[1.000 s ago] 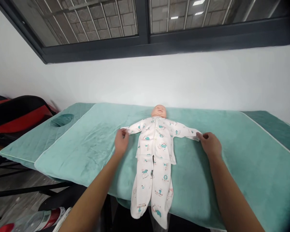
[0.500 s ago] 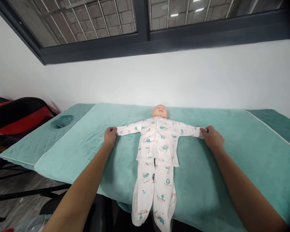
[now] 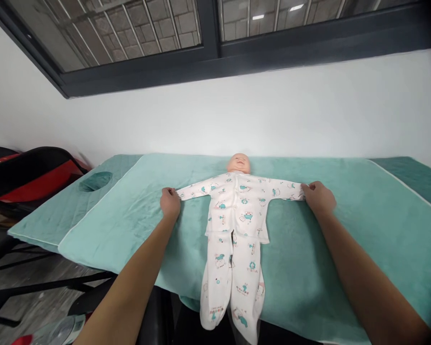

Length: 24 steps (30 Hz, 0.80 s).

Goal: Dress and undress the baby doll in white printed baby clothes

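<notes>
A baby doll (image 3: 238, 164) lies face up on a green padded table, its head toward the wall. It wears a white printed baby shirt (image 3: 228, 203) with both sleeves spread wide, and matching trousers (image 3: 217, 278) whose legs hang past the table's near edge. My left hand (image 3: 170, 202) is closed on the cuff of the sleeve on the left. On the other side my right hand (image 3: 319, 197) pinches the opposite sleeve's cuff. The doll's own hands are not visible.
The green table cover (image 3: 129, 215) has a face hole (image 3: 96, 181) at its left end. A white wall (image 3: 201, 120) and a dark window frame (image 3: 215, 60) stand behind. Black-and-red chairs (image 3: 39, 177) are at the left, and a clear plastic container (image 3: 62, 329) sits low down.
My view has shifted slightly. Both hands still hold the cuffs, and the sleeves remain stretched out, with the one on the right a little straighter.
</notes>
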Motion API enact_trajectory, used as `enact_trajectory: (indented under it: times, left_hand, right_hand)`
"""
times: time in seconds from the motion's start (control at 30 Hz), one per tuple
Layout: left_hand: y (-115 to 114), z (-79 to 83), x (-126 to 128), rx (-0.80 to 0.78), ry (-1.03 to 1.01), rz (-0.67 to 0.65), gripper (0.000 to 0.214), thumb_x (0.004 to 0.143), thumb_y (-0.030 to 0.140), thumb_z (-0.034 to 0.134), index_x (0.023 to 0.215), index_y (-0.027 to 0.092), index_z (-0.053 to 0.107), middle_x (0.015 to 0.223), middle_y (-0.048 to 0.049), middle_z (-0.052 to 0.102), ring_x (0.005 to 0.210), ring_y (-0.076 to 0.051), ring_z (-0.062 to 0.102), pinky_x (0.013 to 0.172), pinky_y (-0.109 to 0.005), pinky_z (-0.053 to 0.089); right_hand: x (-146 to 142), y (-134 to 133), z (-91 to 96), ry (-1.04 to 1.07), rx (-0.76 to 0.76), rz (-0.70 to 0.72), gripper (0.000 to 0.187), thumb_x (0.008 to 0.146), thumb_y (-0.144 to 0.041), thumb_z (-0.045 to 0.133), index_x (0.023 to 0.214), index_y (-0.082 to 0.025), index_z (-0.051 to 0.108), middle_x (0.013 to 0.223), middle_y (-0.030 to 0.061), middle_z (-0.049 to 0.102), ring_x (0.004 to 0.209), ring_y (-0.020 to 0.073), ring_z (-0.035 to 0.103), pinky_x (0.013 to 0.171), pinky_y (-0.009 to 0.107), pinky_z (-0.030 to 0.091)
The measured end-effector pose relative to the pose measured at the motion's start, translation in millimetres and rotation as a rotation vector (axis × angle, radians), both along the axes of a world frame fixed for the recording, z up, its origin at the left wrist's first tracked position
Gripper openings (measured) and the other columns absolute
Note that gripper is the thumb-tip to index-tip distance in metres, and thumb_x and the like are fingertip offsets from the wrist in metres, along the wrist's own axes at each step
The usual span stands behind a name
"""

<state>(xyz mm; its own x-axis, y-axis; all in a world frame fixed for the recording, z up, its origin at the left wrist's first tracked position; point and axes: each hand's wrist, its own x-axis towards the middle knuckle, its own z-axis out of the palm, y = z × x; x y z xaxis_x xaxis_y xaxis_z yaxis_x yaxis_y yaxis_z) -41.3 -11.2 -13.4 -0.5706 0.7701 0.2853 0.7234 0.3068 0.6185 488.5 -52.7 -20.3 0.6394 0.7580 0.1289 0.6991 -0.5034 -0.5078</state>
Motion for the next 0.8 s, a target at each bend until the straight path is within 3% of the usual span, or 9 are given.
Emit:
enact_trajectory:
  times: [0.1,0.23,0.37,0.5,0.6,0.73,0.8]
  left_hand:
    - [-1.4,1.1,4.8,-0.065,0.054,-0.007,0.024,0.097,0.035,0.041,0.108,0.019,0.056,0.095,-0.0155,0.069,0.086,-0.03,0.064,0.071,-0.035,0.041]
    - [-1.9,3.3,12.1,-0.141,0.122,-0.041,0.025,0.096,0.034,0.041,0.11,0.019,0.056,0.09,-0.016,0.07,0.084,-0.032,0.065,0.071,-0.037,0.04]
    - [-2.3,6.4,16.4,-0.169,0.176,-0.043,0.026,0.097,0.031,0.037,0.112,0.019,0.054,0.1,-0.019,0.07,0.09,-0.034,0.066,0.073,-0.038,0.041]
    - [-3.6,8.6,18.4,-0.193,0.206,-0.05,0.026,0.097,0.029,0.036,0.112,0.018,0.055,0.105,-0.0197,0.069,0.093,-0.035,0.067,0.074,-0.039,0.042]
    - [-4.4,9.4,19.6,-0.208,0.214,-0.049,0.027,0.097,0.029,0.036,0.112,0.017,0.056,0.106,-0.0192,0.069,0.094,-0.035,0.067,0.074,-0.039,0.043]
    - [-5.1,9.8,20.8,-0.225,0.223,-0.04,0.025,0.097,0.026,0.038,0.111,0.017,0.056,0.108,-0.0173,0.069,0.097,-0.033,0.067,0.076,-0.038,0.044]
    - [-5.6,10.3,21.1,-0.235,0.226,-0.042,0.025,0.097,0.026,0.039,0.112,0.018,0.055,0.109,-0.0165,0.069,0.098,-0.032,0.067,0.077,-0.037,0.044]
  right_hand:
    - [-1.0,0.3,0.0,0.011,0.013,0.003,0.034,0.083,-0.049,0.058,0.096,-0.02,0.069,0.094,0.0134,0.069,0.082,0.0277,0.062,0.069,0.037,0.042]
    - [2.9,-2.9,-2.7,0.022,0.214,0.079,0.027,0.082,-0.037,0.057,0.099,-0.019,0.068,0.099,0.0095,0.069,0.088,0.0241,0.061,0.077,0.034,0.044]
    - [6.0,-6.0,-0.8,-0.006,0.339,0.127,0.03,0.079,-0.025,0.052,0.102,-0.015,0.067,0.102,0.0108,0.067,0.092,0.0232,0.059,0.083,0.034,0.044]
    - [-17.7,-22.1,9.1,-0.099,0.453,0.219,0.028,0.086,-0.027,0.049,0.105,-0.017,0.065,0.109,0.0107,0.063,0.084,0.0196,0.058,0.081,0.033,0.043]
    - [-60.7,-49.3,15.2,-0.11,0.465,0.499,0.025,0.094,-0.038,0.047,0.099,-0.02,0.064,0.099,0.007,0.064,0.083,0.0186,0.058,0.077,0.03,0.042]
    - [-118.7,-92.7,16.0,0.047,0.196,1.052,0.034,0.1,-0.044,0.041,0.084,-0.021,0.06,0.08,0.0024,0.063,0.073,0.0168,0.057,0.068,0.028,0.039]
    - [-136.0,-112.9,15.7,0.07,0.143,1.177,0.039,0.103,-0.043,0.038,0.077,-0.02,0.057,0.077,0.0021,0.061,0.073,0.0161,0.056,0.067,0.028,0.038]
